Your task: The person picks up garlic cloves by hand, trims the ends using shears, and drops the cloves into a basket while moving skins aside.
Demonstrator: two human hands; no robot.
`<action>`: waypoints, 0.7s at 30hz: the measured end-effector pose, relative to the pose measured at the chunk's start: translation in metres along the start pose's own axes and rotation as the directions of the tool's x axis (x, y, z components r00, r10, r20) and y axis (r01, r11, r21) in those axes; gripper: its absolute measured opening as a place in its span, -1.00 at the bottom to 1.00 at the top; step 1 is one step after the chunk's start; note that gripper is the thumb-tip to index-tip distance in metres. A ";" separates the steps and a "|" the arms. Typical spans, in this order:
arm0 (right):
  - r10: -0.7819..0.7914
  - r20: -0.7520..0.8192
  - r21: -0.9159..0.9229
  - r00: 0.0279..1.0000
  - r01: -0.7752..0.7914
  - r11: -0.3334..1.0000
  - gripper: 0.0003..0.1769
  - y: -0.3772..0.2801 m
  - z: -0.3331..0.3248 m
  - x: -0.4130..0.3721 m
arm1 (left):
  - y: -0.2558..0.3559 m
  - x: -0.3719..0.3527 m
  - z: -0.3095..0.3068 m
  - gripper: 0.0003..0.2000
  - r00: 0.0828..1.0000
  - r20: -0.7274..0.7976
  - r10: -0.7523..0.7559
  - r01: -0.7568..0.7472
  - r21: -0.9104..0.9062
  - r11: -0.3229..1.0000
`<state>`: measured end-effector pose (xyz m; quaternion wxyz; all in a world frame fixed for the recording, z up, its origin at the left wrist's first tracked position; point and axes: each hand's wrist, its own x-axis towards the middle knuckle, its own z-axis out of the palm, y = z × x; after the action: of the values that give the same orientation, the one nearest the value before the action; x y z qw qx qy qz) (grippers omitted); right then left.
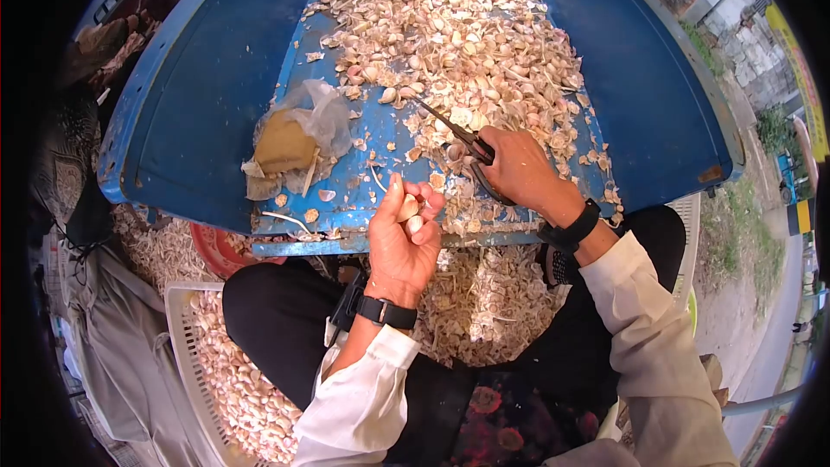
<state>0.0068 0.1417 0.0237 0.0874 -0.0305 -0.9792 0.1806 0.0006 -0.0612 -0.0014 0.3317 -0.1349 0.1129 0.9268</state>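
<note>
My left hand (402,238) is curled around a few garlic cloves (410,209), just above the front edge of the blue metal tray (233,60). In my right hand (523,169) is a pair of dark scissors (458,130), the fingers through the handles. Its blades point up and left over the tray, towards the near side of a big heap of garlic cloves (450,43). Whether the blades are fully together is hard to tell. The palm side of my right hand is hidden.
A clear plastic bag (322,117) with something brown in it lies on the tray's left. A white crate (183,329) of cloves stands by my left leg, near a red basin (216,251). Dry skins and stalks (488,303) cover the ground under the tray.
</note>
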 end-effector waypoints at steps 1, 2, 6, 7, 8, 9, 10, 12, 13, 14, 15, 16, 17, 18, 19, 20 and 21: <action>0.009 0.037 0.006 0.999 -0.009 1.000 -0.81 -0.006 0.003 0.002 | -0.001 0.001 -0.003 -0.74 1.000 -0.012 0.007 -0.006 0.056 0.998; 0.008 0.045 0.009 0.999 -0.009 1.000 -0.81 -0.006 0.006 0.004 | -0.001 0.001 -0.005 -0.74 1.000 -0.019 0.009 -0.008 0.053 0.999; 0.030 0.059 0.015 0.998 -0.031 0.999 -0.80 -0.002 0.001 0.011 | -0.007 0.000 0.010 -0.77 0.989 -0.127 0.070 -0.020 0.358 0.934; 0.022 0.063 0.182 0.998 -0.034 0.983 -0.78 -0.008 -0.010 0.006 | -0.008 -0.001 0.015 -0.78 0.989 -0.133 0.060 0.010 0.472 0.882; 0.018 0.068 0.343 0.997 -0.041 0.938 -0.76 -0.014 -0.022 -0.001 | -0.010 -0.001 0.017 -0.79 0.989 -0.141 0.047 0.044 0.578 0.815; -0.014 0.048 0.349 0.999 -0.004 0.937 -0.73 -0.026 -0.032 -0.004 | -0.012 0.000 0.016 -0.79 0.989 -0.143 0.039 0.052 0.577 0.815; -0.003 0.047 0.345 0.999 -0.014 0.939 -0.73 -0.031 -0.035 -0.008 | -0.014 0.002 0.015 -0.77 0.994 -0.109 0.005 0.066 0.639 0.766; -0.263 0.016 0.339 0.965 0.242 0.909 -0.74 -0.039 -0.038 -0.012 | -0.018 0.004 0.012 -0.73 0.997 -0.070 -0.034 0.073 0.699 0.711; -0.265 0.020 0.397 0.964 0.236 0.887 -0.71 -0.042 -0.036 -0.016 | -0.019 0.003 0.007 -0.75 0.999 0.001 -0.043 0.032 0.651 0.758; -0.268 0.018 0.398 0.963 0.239 0.886 -0.71 -0.038 -0.033 -0.018 | -0.019 0.002 0.005 -0.76 0.996 0.070 -0.046 -0.005 0.599 0.801; -0.184 0.009 0.499 0.983 0.155 0.853 -0.69 -0.034 -0.030 -0.019 | -0.017 0.000 0.011 -0.77 0.999 0.042 -0.015 -0.009 0.521 0.853; -0.101 0.008 0.594 0.995 0.076 0.801 -0.67 -0.031 -0.031 -0.021 | -0.015 -0.002 0.013 -0.77 0.999 0.045 -0.009 -0.015 0.523 0.852; 0.016 0.053 0.611 0.998 -0.045 0.790 -0.61 -0.026 -0.039 -0.027 | -0.014 -0.004 0.015 -0.75 0.998 0.051 0.033 -0.055 0.523 0.851; 0.061 0.109 0.461 0.992 -0.105 0.881 -0.64 -0.032 -0.061 -0.031 | -0.014 -0.006 0.016 -0.74 0.996 0.056 0.072 -0.090 0.521 0.849; 0.033 0.111 0.351 0.993 -0.070 0.934 -0.55 -0.029 -0.067 -0.036 | -0.014 -0.006 0.016 -0.73 0.995 0.052 0.089 -0.103 0.505 0.857; 0.006 0.117 0.234 0.993 -0.034 0.972 -0.45 -0.025 -0.071 -0.041 | -0.014 -0.006 0.017 -0.73 0.995 0.057 0.085 -0.103 0.503 0.858; 0.009 0.114 0.229 0.993 -0.035 0.973 -0.45 -0.023 -0.071 -0.048 | -0.014 -0.007 0.018 -0.72 0.993 0.063 0.103 -0.121 0.505 0.855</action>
<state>0.0662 0.1403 0.0893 0.0331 -0.0207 -0.9545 0.2957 0.0122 -0.0492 0.0164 0.3028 -0.0203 0.3550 0.8842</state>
